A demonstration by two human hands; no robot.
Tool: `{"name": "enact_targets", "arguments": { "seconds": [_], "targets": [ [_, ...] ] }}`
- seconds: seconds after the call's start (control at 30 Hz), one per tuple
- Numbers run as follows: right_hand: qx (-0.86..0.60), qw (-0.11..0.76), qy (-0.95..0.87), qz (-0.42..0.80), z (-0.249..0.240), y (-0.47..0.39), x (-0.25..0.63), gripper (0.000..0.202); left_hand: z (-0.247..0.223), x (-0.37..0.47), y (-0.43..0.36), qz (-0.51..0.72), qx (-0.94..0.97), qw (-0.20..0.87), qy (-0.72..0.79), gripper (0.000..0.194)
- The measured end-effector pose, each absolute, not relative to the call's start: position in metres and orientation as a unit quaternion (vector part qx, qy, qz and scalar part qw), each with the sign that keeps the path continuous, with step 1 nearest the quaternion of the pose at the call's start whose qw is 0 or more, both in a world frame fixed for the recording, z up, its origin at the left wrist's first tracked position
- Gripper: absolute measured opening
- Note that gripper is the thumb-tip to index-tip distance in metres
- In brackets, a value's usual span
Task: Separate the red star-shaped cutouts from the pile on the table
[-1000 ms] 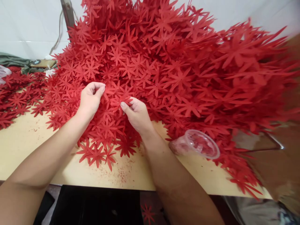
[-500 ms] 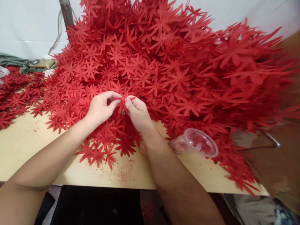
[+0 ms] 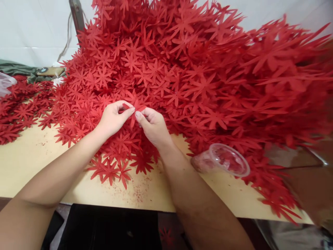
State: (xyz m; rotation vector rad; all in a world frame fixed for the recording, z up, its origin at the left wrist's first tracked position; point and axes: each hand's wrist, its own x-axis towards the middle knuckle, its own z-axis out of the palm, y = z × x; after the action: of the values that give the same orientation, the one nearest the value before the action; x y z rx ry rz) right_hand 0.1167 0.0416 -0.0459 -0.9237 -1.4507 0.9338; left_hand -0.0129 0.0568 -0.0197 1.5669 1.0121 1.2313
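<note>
Pinched between the fingertips of both hands is a red flower cutout [image 3: 137,104] with long narrow petals. My left hand [image 3: 114,117] has thumb and forefinger pressed together on its left side. My right hand [image 3: 154,127] grips it from the right, thumb facing up and the other fingers curled. Both hands are in front of a tall pile of similar red flower cutouts [image 3: 153,74], and a few cutouts [image 3: 109,172] lie flat below the hands. The flower blends into the pile behind it, so its full outline is hard to make out.
On the table [image 3: 83,187], right of my right forearm, a clear plastic cup [image 3: 229,159] lies tipped over with reddish bits inside. Red crumbs are scattered near the front edge. More cutouts [image 3: 23,111] and a plastic bag [image 3: 6,85] are at the left.
The view has shifted slightly, so the pile and cup appear further right. The fingertips have changed position a little on the flower; my right thumb is lower on it.
</note>
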Motion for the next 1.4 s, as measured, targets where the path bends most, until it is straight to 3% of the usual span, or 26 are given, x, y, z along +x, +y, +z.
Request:
{"name": "enact_targets", "arguments": {
  "seconds": [0.13, 0.27, 0.33, 0.43, 0.53, 0.6, 0.73, 0.83, 1.07, 1.4],
  "targets": [
    [-0.388, 0.566, -0.598, 0.415, -0.043, 0.038, 0.114, 0.046, -0.019, -0.019, 0.065, 0.558, 0.54, 0.489, 0.397, 0.007],
    [-0.38, 0.594, -0.562, 0.432, -0.044, 0.039, 0.114, 0.04, -0.016, -0.038, 0.078, 0.615, 0.459, 0.473, 0.433, 0.006],
    [-0.377, 0.609, -0.539, 0.442, -0.045, 0.041, 0.114, 0.037, -0.016, -0.044, 0.082, 0.611, 0.484, 0.433, 0.453, 0.006],
    [-0.39, 0.622, -0.515, 0.443, -0.047, 0.044, 0.113, 0.037, -0.017, -0.041, 0.078, 0.579, 0.589, 0.324, 0.463, 0.026],
    [-0.403, 0.625, -0.519, 0.422, -0.047, 0.044, 0.114, 0.04, -0.014, -0.03, 0.065, 0.535, 0.676, 0.253, 0.439, 0.02],
    [-0.412, 0.62, -0.53, 0.407, -0.047, 0.043, 0.115, 0.043, -0.012, -0.024, 0.056, 0.507, 0.693, 0.301, 0.416, 0.019],
    [-0.423, 0.606, -0.56, 0.374, -0.049, 0.042, 0.115, 0.042, -0.011, -0.016, 0.047, 0.444, 0.676, 0.424, 0.409, 0.035],
    [-0.415, 0.606, -0.578, 0.355, -0.051, 0.042, 0.115, 0.039, -0.015, -0.014, 0.047, 0.436, 0.666, 0.434, 0.422, 0.035],
    [-0.45, 0.595, -0.582, 0.322, -0.051, 0.041, 0.111, 0.044, -0.019, -0.012, 0.053, 0.485, 0.622, 0.429, 0.439, 0.014],
    [-0.384, 0.618, -0.491, 0.48, -0.046, 0.043, 0.107, 0.055, -0.025, -0.013, 0.057, 0.479, 0.6, 0.437, 0.469, 0.024]
  ]
}}
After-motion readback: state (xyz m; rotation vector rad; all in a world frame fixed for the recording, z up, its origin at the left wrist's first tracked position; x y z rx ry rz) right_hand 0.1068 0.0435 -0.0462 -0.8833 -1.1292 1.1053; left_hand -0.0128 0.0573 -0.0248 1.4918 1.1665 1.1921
